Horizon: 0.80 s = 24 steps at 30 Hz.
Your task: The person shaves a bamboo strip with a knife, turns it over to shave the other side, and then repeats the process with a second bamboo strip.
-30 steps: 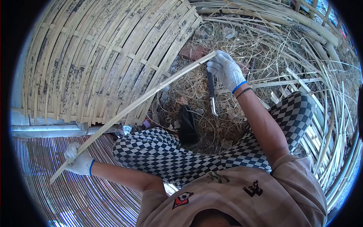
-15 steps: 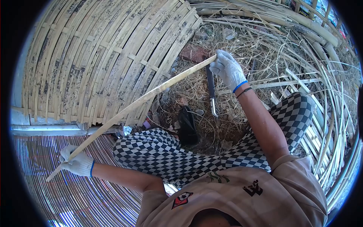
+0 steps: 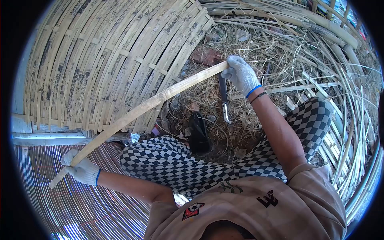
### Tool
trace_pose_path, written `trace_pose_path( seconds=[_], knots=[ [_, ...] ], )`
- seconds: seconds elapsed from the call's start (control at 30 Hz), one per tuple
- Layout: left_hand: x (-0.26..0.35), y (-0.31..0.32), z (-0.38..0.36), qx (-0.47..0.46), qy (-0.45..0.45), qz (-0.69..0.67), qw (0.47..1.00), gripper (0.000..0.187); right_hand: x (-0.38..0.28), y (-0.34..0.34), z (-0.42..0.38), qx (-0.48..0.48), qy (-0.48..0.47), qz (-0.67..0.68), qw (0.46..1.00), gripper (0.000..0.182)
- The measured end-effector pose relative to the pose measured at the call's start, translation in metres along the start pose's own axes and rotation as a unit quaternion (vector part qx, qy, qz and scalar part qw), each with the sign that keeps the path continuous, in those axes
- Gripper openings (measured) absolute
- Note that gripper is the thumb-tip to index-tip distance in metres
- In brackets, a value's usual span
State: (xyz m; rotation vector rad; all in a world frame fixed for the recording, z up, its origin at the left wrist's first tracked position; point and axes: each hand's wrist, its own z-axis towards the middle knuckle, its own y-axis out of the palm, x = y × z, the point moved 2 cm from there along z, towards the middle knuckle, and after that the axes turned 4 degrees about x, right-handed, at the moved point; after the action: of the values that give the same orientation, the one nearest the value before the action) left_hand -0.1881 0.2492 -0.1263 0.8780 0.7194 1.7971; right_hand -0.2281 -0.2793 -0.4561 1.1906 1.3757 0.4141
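A long, pale bamboo strip (image 3: 150, 103) slants across the view, its lower end at the left and its upper end near the centre. My left hand (image 3: 82, 169), in a white knit glove with a blue cuff, is closed around the strip a little short of its lower end. At the upper end, my right hand (image 3: 241, 76), gloved the same way, pinches the tip. Below the right hand lies a knife (image 3: 224, 94) with a dark handle on the shavings; its upper part is hidden behind the strip and glove. Nearby is a black object (image 3: 198, 134).
A woven bamboo panel (image 3: 108, 60) fills the upper left. Thin shavings (image 3: 256, 48) and a reddish brick (image 3: 206, 57) cover the ground ahead. Split bamboo strips (image 3: 340, 96) pile up on the right. A slatted surface (image 3: 80, 204) lies at lower left, beside my crossed legs.
The strip has rolled in my hands, so a broader face now shows. My left fingers have shifted slightly around it, and the right hand has dropped a little.
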Motion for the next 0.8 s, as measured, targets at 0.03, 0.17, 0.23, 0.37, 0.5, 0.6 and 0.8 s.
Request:
trace_pose_path(
  seconds=[0.03, 0.17, 0.23, 0.37, 0.5, 0.6, 0.8],
  knots=[
    [-0.002, 0.000, 0.000, 0.010, 0.003, 0.001, 1.000, 0.017, 0.001, 0.000, 0.000, 0.003, 0.001, -0.003, 1.000, 0.009],
    [-0.012, 0.003, 0.000, 0.045, 0.019, 0.027, 0.998, 0.020, 0.001, -0.001, -0.003, 0.032, -0.002, -0.040, 0.999, 0.009],
    [-0.020, 0.003, 0.001, 0.033, 0.017, 0.019, 0.999, 0.023, -0.002, 0.003, -0.007, 0.057, -0.025, -0.148, 0.987, 0.013],
    [-0.022, -0.011, 0.008, -0.032, -0.021, 0.032, 0.999, 0.035, 0.006, 0.005, -0.003, 0.076, -0.159, -0.466, 0.867, 0.033],
    [-0.021, -0.024, 0.029, 0.028, 0.091, 0.216, 0.972, 0.046, 0.006, 0.032, -0.028, -0.009, -0.214, -0.628, 0.748, 0.044],
    [-0.015, -0.036, 0.084, 0.163, 0.143, 0.360, 0.908, 0.036, 0.003, 0.046, -0.035, -0.099, -0.256, -0.743, 0.610, 0.050],
    [-0.075, 0.002, 0.146, 0.171, 0.122, 0.412, 0.887, 0.047, 0.027, 0.074, -0.056, -0.184, -0.204, -0.721, 0.636, 0.054]
  ],
)
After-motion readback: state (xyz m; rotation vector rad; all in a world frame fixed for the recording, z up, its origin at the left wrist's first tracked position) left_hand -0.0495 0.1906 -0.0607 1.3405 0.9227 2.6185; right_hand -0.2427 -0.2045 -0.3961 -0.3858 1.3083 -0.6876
